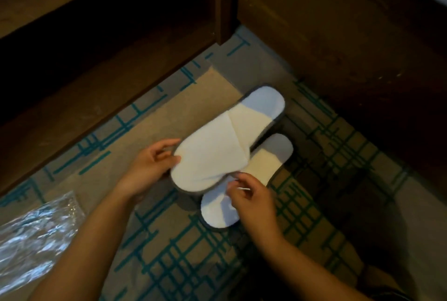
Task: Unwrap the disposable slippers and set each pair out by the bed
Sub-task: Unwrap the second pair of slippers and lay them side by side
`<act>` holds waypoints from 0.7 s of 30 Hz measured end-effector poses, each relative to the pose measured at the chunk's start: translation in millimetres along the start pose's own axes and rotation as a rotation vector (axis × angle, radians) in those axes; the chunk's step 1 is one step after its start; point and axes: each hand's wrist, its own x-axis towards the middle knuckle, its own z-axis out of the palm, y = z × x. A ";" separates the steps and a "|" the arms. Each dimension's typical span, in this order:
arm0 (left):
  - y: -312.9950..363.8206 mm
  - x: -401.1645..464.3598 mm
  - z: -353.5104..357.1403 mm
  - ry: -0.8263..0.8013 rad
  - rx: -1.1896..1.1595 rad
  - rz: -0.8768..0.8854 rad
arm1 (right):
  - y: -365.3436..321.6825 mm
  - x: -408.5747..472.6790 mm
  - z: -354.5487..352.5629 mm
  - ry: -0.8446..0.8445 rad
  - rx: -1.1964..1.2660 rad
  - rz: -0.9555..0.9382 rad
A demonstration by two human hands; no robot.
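— Slippers first: where do they lie?

— Both on the patterned carpet (183,264), just beside the dark wooden bed frame (338,46). The upper slipper (217,155) lies across the lower slipper (251,179) — the two overlap near their middles.

— And their long axes?

— Both run from lower left to upper right, open heel ends toward the frame and closed toes toward the person, so the toes are the ends within reach.

— The hands?

— The left hand (150,167) grips the toe edge of the upper slipper, thumb on top and fingers curled underneath. The right hand (249,201) pinches something at the lower slipper's strap, right where the two cross; I can't tell what exactly is between the fingertips.

— Which is nearer to what?

— Each has its own slipper. Pulling them apart sideways looks like the coming move.

— The wrapping?

— A crumpled clear plastic wrapper (36,228) lies on the carpet at the left, well apart from the pair.
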 end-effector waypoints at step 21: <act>-46.5 33.7 -23.6 0.176 0.631 0.093 | 91.6 -2.7 18.2 -0.015 -1.295 -0.448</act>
